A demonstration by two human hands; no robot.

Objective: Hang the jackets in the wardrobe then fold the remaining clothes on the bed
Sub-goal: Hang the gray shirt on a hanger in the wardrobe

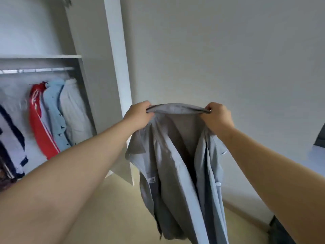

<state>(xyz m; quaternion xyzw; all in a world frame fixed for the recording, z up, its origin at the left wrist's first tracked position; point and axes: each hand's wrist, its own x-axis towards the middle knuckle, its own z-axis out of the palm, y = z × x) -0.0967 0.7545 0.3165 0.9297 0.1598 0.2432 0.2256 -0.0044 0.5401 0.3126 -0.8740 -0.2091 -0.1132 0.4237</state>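
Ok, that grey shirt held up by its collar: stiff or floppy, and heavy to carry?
Probably floppy: the grey shirt hangs in loose folds below the collar, stretched between left hand and right hand. Likely light, since a pinch at each collar end carries it. Drop one grip and it would probably swing and bunch under the other.

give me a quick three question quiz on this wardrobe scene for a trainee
1. True or false: the left hand alone holds up the grey-blue button-up shirt.
2. Where is the shirt gripped? A the hem, B the collar, C the sleeve cuffs.
3. Fill in: below the metal wardrobe rail, the pale blue buttoned shirt hangs right beside a ___ garment with white stripes.

Key: 1 false, the right hand grips it too; 2 B; 3 red.
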